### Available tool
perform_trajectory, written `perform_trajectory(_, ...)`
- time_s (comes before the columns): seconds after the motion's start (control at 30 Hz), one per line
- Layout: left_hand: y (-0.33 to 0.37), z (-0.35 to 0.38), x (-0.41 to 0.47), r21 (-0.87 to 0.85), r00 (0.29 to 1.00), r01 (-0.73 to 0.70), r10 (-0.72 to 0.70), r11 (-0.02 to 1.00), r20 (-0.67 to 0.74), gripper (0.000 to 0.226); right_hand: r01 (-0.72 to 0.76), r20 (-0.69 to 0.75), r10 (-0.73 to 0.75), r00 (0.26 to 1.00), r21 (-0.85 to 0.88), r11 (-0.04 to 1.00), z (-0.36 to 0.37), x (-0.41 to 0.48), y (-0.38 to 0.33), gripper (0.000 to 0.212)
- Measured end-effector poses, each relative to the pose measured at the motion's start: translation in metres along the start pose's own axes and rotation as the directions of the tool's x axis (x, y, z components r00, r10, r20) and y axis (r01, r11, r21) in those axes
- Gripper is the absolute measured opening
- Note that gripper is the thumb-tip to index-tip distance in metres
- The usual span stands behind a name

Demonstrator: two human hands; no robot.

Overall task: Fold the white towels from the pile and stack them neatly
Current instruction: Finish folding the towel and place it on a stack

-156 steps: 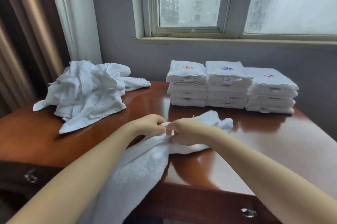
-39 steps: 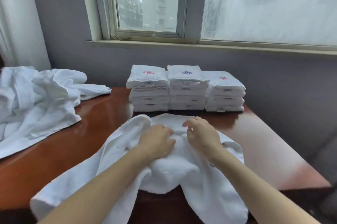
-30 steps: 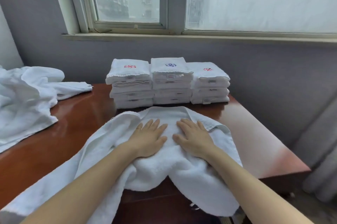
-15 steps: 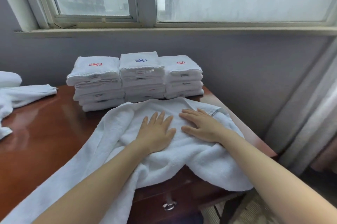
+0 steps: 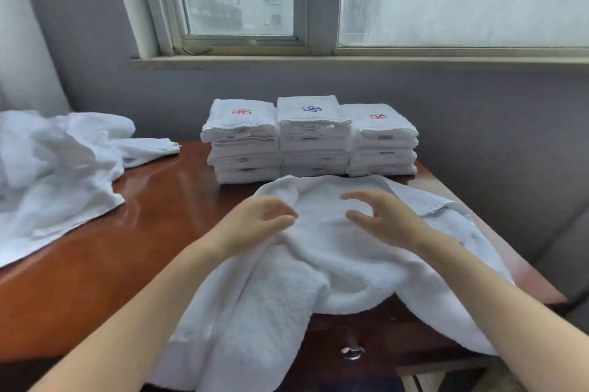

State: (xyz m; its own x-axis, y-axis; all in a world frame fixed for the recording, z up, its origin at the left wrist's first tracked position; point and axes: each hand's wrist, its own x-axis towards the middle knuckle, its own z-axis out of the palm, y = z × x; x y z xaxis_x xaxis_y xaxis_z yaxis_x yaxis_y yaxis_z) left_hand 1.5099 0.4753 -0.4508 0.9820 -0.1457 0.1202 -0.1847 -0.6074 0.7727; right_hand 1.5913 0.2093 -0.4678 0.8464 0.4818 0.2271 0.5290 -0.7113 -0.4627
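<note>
A white towel point(image 5: 331, 251) lies spread and rumpled on the wooden table point(image 5: 153, 232), its near edge hanging over the front. My left hand point(image 5: 255, 222) hovers just above its left part, fingers curled and apart, holding nothing. My right hand point(image 5: 382, 219) hovers over its middle, fingers spread and raised off the cloth. Behind the towel stand three stacks of folded white towels point(image 5: 310, 139), with red, blue and red emblems on top. The pile of unfolded white towels point(image 5: 54, 162) lies at the table's left.
A grey wall and a window sill point(image 5: 318, 61) rise behind the table. A drawer knob point(image 5: 352, 351) shows on the table's front below the towel. The table's right edge drops off beside a grey seat point(image 5: 567, 251).
Both hands lay flat on the towel half a second ago; now they are lifted off it with curled fingers. The view has swung back left, showing the pile again.
</note>
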Motion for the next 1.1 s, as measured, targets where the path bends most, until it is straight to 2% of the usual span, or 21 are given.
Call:
perform_trajectory(0.13, -0.029, -0.046, -0.052, 0.054, 0.980, 0.119, -0.109, 0.991, -0.169, 0.011, 0.193, 0.047, -0.202, 0.978, 0.139, 0.971, 0.029, 0.012, -0.086, 0.024)
perform_trajectory(0.3, -0.054, -0.067, -0.107, 0.160, 0.940, 0.320, -0.291, 0.934, -0.178, 0.027, 0.426, 0.155, -0.429, 0.890, 0.055, 0.903, 0.071, 0.020, -0.167, 0.022)
perform_trajectory(0.37, -0.058, -0.069, -0.123, 0.248, 0.927, 0.373, -0.352, 0.894, -0.127, 0.030, 0.461, 0.220, -0.451, 0.865, 0.005, 0.887, 0.085, 0.022, -0.182, 0.023)
perform_trajectory(0.47, -0.057, -0.068, -0.139, 0.412, 0.907, 0.418, -0.399, 0.810, -0.136, 0.048, 0.469, 0.304, -0.430, 0.850, -0.065, 0.881, 0.100, 0.025, -0.192, 0.030)
perform_trajectory(0.53, -0.054, -0.065, -0.145, 0.436, 0.903, 0.419, -0.413, 0.796, -0.114, 0.039, 0.481, 0.394, -0.410, 0.823, -0.099, 0.871, 0.104, 0.027, -0.195, 0.040)
perform_trajectory(0.63, -0.045, -0.068, -0.148, 0.360, 0.925, 0.377, -0.369, 0.854, -0.092, 0.017, 0.517, 0.477, -0.413, 0.776, -0.106, 0.850, 0.106, 0.028, -0.198, 0.056)
perform_trajectory(0.7, -0.037, -0.076, -0.148, 0.240, 0.943, 0.328, -0.301, 0.914, -0.141, 0.011, 0.503, 0.445, -0.428, 0.786, -0.060, 0.862, 0.101, 0.032, -0.203, 0.048)
perform_trajectory(0.77, -0.026, -0.085, -0.146, 0.078, 0.941, 0.257, -0.231, 0.963, -0.245, 0.011, 0.467, 0.358, -0.445, 0.821, 0.027, 0.884, 0.093, 0.039, -0.210, 0.016)
perform_trajectory(0.83, -0.015, -0.094, -0.142, -0.174, 0.913, 0.161, -0.213, 0.972, -0.348, 0.024, 0.359, 0.250, -0.415, 0.875, 0.239, 0.902, 0.082, 0.048, -0.218, 0.013)
perform_trajectory(0.9, -0.010, -0.106, -0.140, -0.347, 0.904, 0.131, -0.255, 0.929, -0.344, 0.044, 0.244, 0.173, -0.365, 0.915, 0.484, 0.840, 0.072, 0.057, -0.229, 0.013)
perform_trajectory(1.0, -0.014, -0.123, -0.139, -0.364, 0.902, 0.176, -0.298, 0.915, -0.313, 0.046, 0.220, 0.036, -0.310, 0.950, 0.629, 0.745, 0.067, 0.073, -0.245, 0.021)
perform_trajectory(1.1, -0.024, -0.149, -0.128, -0.234, 0.808, 0.138, -0.246, 0.962, -0.535, 0.024, 0.240, -0.049, -0.277, 0.960, 0.654, 0.717, 0.078, 0.091, -0.255, 0.012)
